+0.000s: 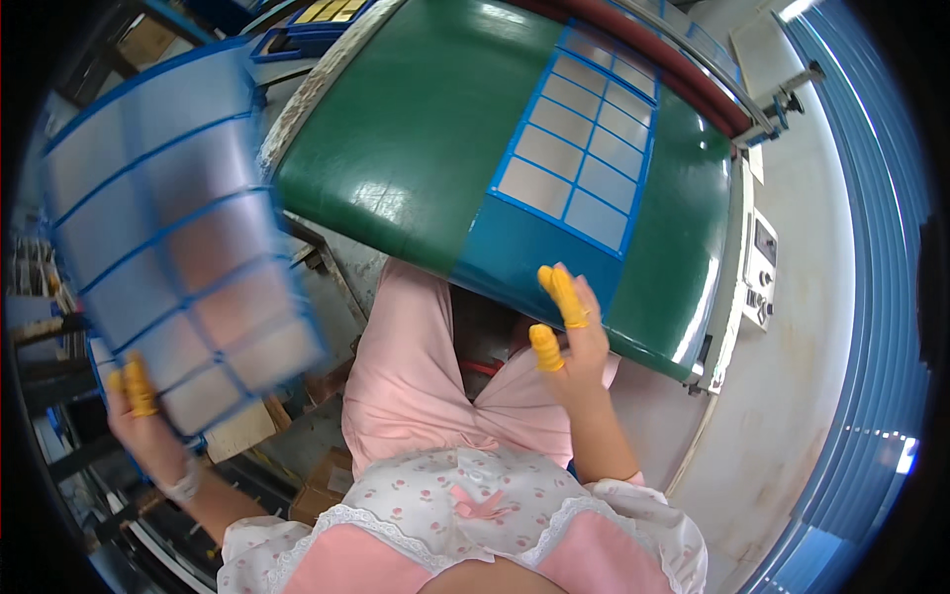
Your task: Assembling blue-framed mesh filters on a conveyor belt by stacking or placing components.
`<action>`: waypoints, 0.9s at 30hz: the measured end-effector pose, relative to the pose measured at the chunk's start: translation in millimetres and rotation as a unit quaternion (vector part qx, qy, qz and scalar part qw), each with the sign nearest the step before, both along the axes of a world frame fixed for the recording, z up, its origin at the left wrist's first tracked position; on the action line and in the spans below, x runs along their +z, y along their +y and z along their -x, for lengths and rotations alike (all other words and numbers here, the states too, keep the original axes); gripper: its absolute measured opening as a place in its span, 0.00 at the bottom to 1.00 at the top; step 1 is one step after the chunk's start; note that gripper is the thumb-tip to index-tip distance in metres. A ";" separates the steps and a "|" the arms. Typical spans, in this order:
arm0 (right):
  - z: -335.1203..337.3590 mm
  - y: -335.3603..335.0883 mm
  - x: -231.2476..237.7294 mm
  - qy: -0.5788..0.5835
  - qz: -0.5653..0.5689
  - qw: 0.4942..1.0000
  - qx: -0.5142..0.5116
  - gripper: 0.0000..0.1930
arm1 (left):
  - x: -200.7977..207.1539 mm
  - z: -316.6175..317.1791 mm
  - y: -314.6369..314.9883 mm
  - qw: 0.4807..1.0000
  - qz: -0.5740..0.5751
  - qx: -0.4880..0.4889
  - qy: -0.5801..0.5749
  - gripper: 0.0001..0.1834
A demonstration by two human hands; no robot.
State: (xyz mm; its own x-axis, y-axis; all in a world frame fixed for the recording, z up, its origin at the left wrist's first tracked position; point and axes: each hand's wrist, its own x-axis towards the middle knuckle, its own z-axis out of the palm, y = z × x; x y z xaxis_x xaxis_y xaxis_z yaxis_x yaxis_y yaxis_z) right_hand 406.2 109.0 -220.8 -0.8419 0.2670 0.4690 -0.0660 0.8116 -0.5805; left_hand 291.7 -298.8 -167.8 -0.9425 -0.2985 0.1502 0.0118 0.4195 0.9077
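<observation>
My left hand [143, 421], with yellow finger covers, grips the lower edge of a translucent sheet [203, 163] marked off by blue lines into a grid of panels. The sheet is raised at the left, tilted and blurred by motion. My right hand [579, 342] is in the air at the front edge of the green conveyor belt [396, 129], fingers apart and holding nothing. Yellow covers sit on its thumb and fingers too. A similar blue-gridded sheet [574, 158] lies flat on the belt beyond that hand, its far end by the red roller.
The dark red roller [683, 64] spans the belt's far side with a metal bar beside it. A control box [762, 272] with knobs is on the right. Blue trays [322, 20] stand at the back left. Dark racks and a cardboard box [322, 485] are at lower left.
</observation>
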 end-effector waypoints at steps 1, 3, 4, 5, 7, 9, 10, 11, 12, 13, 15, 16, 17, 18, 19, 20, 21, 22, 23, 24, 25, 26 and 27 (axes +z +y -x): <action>-7.9 -3.9 -1.4 -0.002 0.044 0.999 -0.019 0.24 | -39.6 9.1 -1.0 0.983 -0.142 -0.116 0.020 0.09; -21.9 -15.3 -3.8 -0.017 0.181 0.983 -0.038 0.25 | -59.9 -4.3 99.7 0.980 -0.177 -0.093 -0.010 0.07; -33.4 -12.0 -17.1 0.006 0.289 0.957 -0.033 0.26 | -61.4 -8.8 130.9 0.955 -0.172 -0.235 -0.059 0.06; -43.7 -10.3 -23.4 0.011 0.288 0.957 -0.041 0.26 | -69.3 -14.9 152.3 0.940 -0.167 -0.285 -0.090 0.05; -64.2 -12.6 -30.1 -0.005 0.349 0.933 -0.089 0.26 | -82.5 -27.8 188.0 0.903 -0.218 -0.343 -0.138 0.05; -81.1 -13.2 -39.1 0.007 0.280 0.946 -0.162 0.25 | -106.0 -43.1 201.0 0.865 -0.285 -0.361 -0.198 0.06; -87.3 -16.0 -41.2 -0.012 0.356 0.915 -0.188 0.25 | -113.7 -48.9 207.2 0.863 -0.284 -0.361 -0.209 0.06; -92.2 -17.8 -43.4 -0.029 0.430 0.877 -0.210 0.24 | -118.7 -53.7 211.8 0.862 -0.282 -0.359 -0.219 0.06; -97.0 -18.2 -46.8 -0.072 0.359 0.904 -0.220 0.24 | -119.5 -57.3 216.7 0.859 -0.280 -0.364 -0.225 0.07; -99.9 -17.7 -51.2 -0.070 0.360 0.902 -0.226 0.24 | -123.1 -57.9 217.9 0.858 -0.278 -0.369 -0.227 0.07; -102.8 -16.4 -59.5 -0.057 0.364 0.899 -0.237 0.23 | -133.7 -57.3 219.9 0.850 -0.272 -0.389 -0.229 0.07; -103.4 -15.8 -61.3 -0.056 0.366 0.898 -0.238 0.23 | -135.5 -56.4 223.0 0.849 -0.265 -0.392 -0.235 0.07; -103.6 -15.5 -62.7 -0.050 0.388 0.888 -0.243 0.23 | -138.3 -55.6 224.7 0.849 -0.263 -0.392 -0.236 0.07; -103.4 -14.8 -63.8 -0.043 0.408 0.878 -0.246 0.23 | -141.6 -55.0 225.7 0.850 -0.252 -0.400 -0.232 0.07; -102.7 -14.0 -64.2 -0.040 0.409 0.878 -0.244 0.23 | -143.4 -54.4 226.8 0.850 -0.241 -0.408 -0.228 0.08; -101.8 -13.3 -64.2 -0.034 0.423 0.872 -0.243 0.23 | -143.8 -53.8 228.2 0.851 -0.240 -0.408 -0.226 0.08; -100.5 -12.5 -64.3 -0.030 0.438 0.865 -0.242 0.24 | -143.8 -53.1 229.7 0.850 -0.243 -0.406 -0.233 0.08; -98.8 -10.8 -65.5 -0.030 0.439 0.865 -0.241 0.24 | -143.5 -52.4 231.3 0.848 -0.245 -0.403 -0.241 0.08; -96.8 -8.5 -67.6 -0.036 0.434 0.867 -0.242 0.24 | -141.8 -51.3 234.0 0.849 -0.244 -0.402 -0.240 0.08; -95.6 -6.7 -68.5 -0.041 0.429 0.869 -0.243 0.24 | -139.0 -50.1 237.8 0.854 -0.234 -0.402 -0.233 0.08; -94.7 -5.4 -67.8 -0.042 0.429 0.869 -0.242 0.24 | -137.3 -48.4 240.2 0.859 -0.224 -0.401 -0.225 0.08; -93.8 -3.9 -66.5 -0.051 0.415 0.877 -0.235 0.24 | -137.7 -46.5 241.1 0.861 -0.224 -0.399 -0.224 0.08; -92.7 -2.2 -66.1 -0.060 0.401 0.886 -0.226 0.24 | -139.1 -45.3 241.1 0.859 -0.220 -0.402 -0.230 0.09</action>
State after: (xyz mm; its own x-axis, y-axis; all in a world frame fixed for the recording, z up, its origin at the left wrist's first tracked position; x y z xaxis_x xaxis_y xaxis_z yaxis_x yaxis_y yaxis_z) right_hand 498.9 106.9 -286.8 -0.5957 0.7956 -0.1100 0.2617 0.0628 -0.9631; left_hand 337.0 -57.7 -306.8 -0.7999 0.5443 -0.2530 -0.2643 0.0591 0.9626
